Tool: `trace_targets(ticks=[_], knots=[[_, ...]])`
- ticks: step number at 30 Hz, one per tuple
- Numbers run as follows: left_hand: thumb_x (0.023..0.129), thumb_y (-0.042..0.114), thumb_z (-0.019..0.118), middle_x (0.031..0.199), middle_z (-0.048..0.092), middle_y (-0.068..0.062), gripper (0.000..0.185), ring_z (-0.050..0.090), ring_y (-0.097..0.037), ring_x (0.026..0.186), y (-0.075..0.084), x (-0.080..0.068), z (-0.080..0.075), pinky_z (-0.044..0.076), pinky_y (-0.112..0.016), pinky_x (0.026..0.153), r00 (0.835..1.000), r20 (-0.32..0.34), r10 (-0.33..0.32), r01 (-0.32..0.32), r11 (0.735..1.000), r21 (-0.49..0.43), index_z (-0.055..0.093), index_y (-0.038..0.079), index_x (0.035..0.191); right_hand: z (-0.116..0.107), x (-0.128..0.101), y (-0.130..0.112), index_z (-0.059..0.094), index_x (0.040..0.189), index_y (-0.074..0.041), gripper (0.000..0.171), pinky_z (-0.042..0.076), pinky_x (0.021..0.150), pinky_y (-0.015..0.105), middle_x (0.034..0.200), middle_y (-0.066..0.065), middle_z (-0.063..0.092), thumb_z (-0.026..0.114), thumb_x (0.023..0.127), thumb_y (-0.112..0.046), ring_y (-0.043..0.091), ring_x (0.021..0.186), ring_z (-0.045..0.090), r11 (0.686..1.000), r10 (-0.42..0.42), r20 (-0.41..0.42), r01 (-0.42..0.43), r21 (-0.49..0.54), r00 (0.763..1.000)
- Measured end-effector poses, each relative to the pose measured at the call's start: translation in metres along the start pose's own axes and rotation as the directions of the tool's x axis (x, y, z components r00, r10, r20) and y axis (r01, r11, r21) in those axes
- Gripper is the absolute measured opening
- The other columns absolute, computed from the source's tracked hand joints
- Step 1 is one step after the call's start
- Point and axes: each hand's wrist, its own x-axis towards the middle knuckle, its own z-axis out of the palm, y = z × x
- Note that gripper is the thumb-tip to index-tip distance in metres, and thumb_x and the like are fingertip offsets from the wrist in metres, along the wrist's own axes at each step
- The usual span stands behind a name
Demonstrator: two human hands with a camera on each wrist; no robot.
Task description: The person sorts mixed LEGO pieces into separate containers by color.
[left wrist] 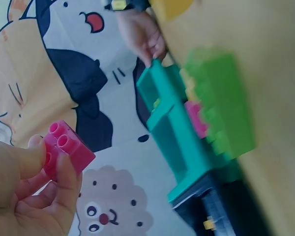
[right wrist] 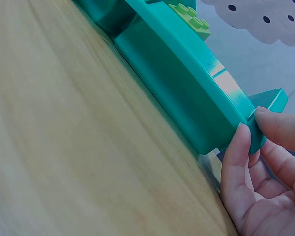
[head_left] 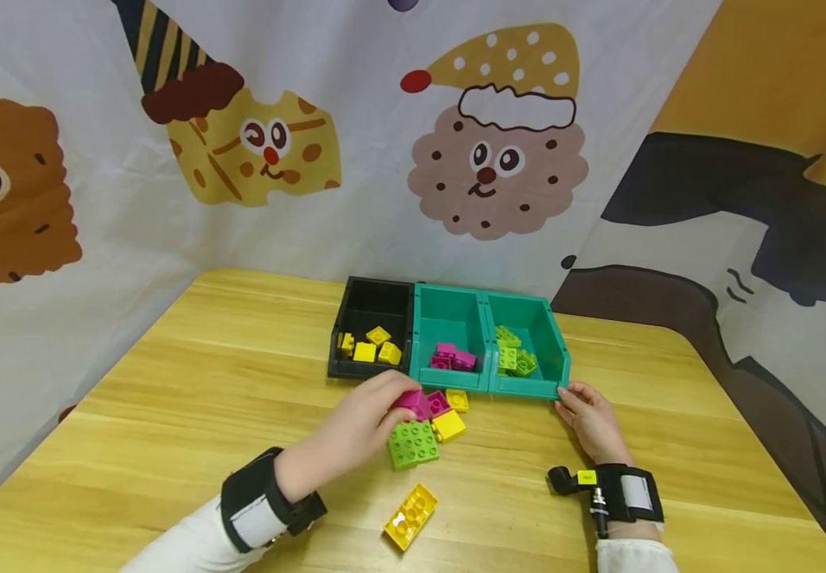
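Note:
In the head view my left hand (head_left: 356, 426) pinches a magenta toy building brick (head_left: 413, 403) between thumb and fingers, over the loose bricks before the bins. The left wrist view shows the studs of this magenta brick (left wrist: 71, 145). Below it lies a large lime-green brick (head_left: 413, 444), beside a yellow brick (head_left: 449, 426), another magenta brick (head_left: 438, 404) and a small yellow brick (head_left: 458, 399). My right hand (head_left: 592, 422) grips the front right corner of the right teal bin (head_left: 527, 387); thumb and fingers pinch that corner in the right wrist view.
Three joined bins stand at the back: a black bin (head_left: 341, 368) with several yellow bricks, a middle teal bin (head_left: 449, 380) with magenta ones, and the right one with lime-green ones. Nearer, an upturned yellow brick (head_left: 411, 516) lies on the wooden table (head_left: 198, 398). A printed cloth (head_left: 370, 239) hangs behind.

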Motion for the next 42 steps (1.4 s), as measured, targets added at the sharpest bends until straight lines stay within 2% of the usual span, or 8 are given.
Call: trace_targets(ticks=[4, 10, 18, 26, 29, 34, 39, 42], knots=[[0.092, 0.014, 0.060, 0.109, 0.060, -0.005, 0.025, 0.057, -0.012, 0.091, 0.004, 0.023, -0.005, 0.052, -0.023, 0.081, 1.000, 0.008, -0.005, 0.005, 1.000, 0.012, 0.059, 0.005, 0.115, -0.003, 0.000, 0.002, 0.056, 0.095, -0.016, 0.005, 0.050, 0.080, 0.015, 0.087, -0.010, 0.053, 0.060, 0.093, -0.017, 0.001, 0.085, 0.054, 1.000, -0.004, 0.003, 0.004, -0.005, 1.000], [0.093, 0.019, 0.060, 0.106, 0.058, -0.003, 0.029, 0.053, -0.012, 0.086, -0.002, 0.059, -0.003, 0.050, -0.019, 0.077, 0.993, 0.077, -0.094, 0.095, 0.995, -0.012, 0.058, 0.006, 0.119, -0.003, 0.000, 0.003, 0.057, 0.092, -0.020, 0.005, 0.050, 0.079, 0.015, 0.086, -0.010, 0.054, 0.058, 0.094, -0.015, 0.001, 0.083, 0.055, 1.000, -0.014, 0.009, 0.014, -0.006, 1.000], [0.089, 0.018, 0.066, 0.093, 0.057, -0.003, 0.020, 0.052, -0.014, 0.083, -0.022, 0.099, 0.010, 0.049, -0.020, 0.074, 0.980, 0.150, -0.134, 0.106, 0.978, 0.180, 0.061, 0.008, 0.106, -0.001, 0.000, 0.005, 0.057, 0.092, -0.021, 0.007, 0.050, 0.079, 0.015, 0.086, -0.011, 0.054, 0.057, 0.094, -0.014, 0.000, 0.084, 0.055, 1.000, -0.011, 0.008, 0.011, -0.003, 1.000], [0.089, 0.017, 0.066, 0.086, 0.058, -0.004, 0.012, 0.054, -0.016, 0.077, -0.039, 0.129, 0.019, 0.049, -0.022, 0.071, 0.943, 0.205, -0.263, 0.214, 0.949, 0.233, 0.059, 0.008, 0.094, 0.000, 0.001, 0.006, 0.057, 0.091, -0.021, 0.009, 0.050, 0.079, 0.015, 0.085, -0.011, 0.055, 0.055, 0.095, -0.013, 0.000, 0.083, 0.055, 1.000, -0.013, 0.008, 0.013, -0.011, 1.000], [0.091, 0.017, 0.064, 0.093, 0.062, -0.006, 0.018, 0.057, -0.018, 0.083, -0.044, 0.138, 0.025, 0.051, -0.023, 0.077, 0.929, 0.218, -0.300, 0.239, 0.934, 0.265, 0.059, 0.007, 0.104, -0.001, 0.002, 0.005, 0.057, 0.092, -0.020, 0.007, 0.050, 0.078, 0.014, 0.085, -0.011, 0.055, 0.056, 0.095, -0.014, 0.001, 0.082, 0.055, 1.000, -0.015, 0.004, 0.015, -0.020, 1.000], [0.094, 0.013, 0.058, 0.115, 0.063, -0.009, 0.033, 0.060, -0.020, 0.103, -0.048, 0.147, 0.040, 0.049, -0.029, 0.093, 0.923, 0.246, -0.296, 0.181, 0.898, 0.401, 0.055, 0.007, 0.126, -0.002, 0.001, 0.005, 0.057, 0.094, -0.018, 0.004, 0.050, 0.078, 0.015, 0.086, -0.010, 0.054, 0.056, 0.095, -0.014, 0.001, 0.082, 0.055, 1.000, -0.012, 0.004, 0.012, -0.016, 1.000], [0.092, 0.008, 0.060, 0.113, 0.063, -0.009, 0.029, 0.060, -0.021, 0.102, -0.051, 0.153, 0.058, 0.050, -0.029, 0.091, 0.915, 0.277, -0.294, 0.109, 0.841, 0.531, 0.061, 0.010, 0.120, -0.002, 0.001, 0.003, 0.057, 0.093, -0.019, 0.005, 0.050, 0.078, 0.015, 0.086, -0.010, 0.054, 0.057, 0.095, -0.014, 0.001, 0.083, 0.055, 1.000, -0.014, 0.009, 0.014, -0.015, 1.000], [0.090, 0.007, 0.063, 0.113, 0.063, -0.009, 0.028, 0.061, -0.022, 0.099, -0.054, 0.156, 0.065, 0.052, -0.030, 0.088, 0.911, 0.275, -0.308, 0.104, 0.816, 0.569, 0.063, 0.011, 0.118, -0.002, 0.001, 0.002, 0.057, 0.093, -0.019, 0.006, 0.050, 0.078, 0.014, 0.086, -0.010, 0.054, 0.056, 0.095, -0.014, 0.001, 0.082, 0.055, 1.000, -0.011, 0.011, 0.011, -0.018, 1.000]])
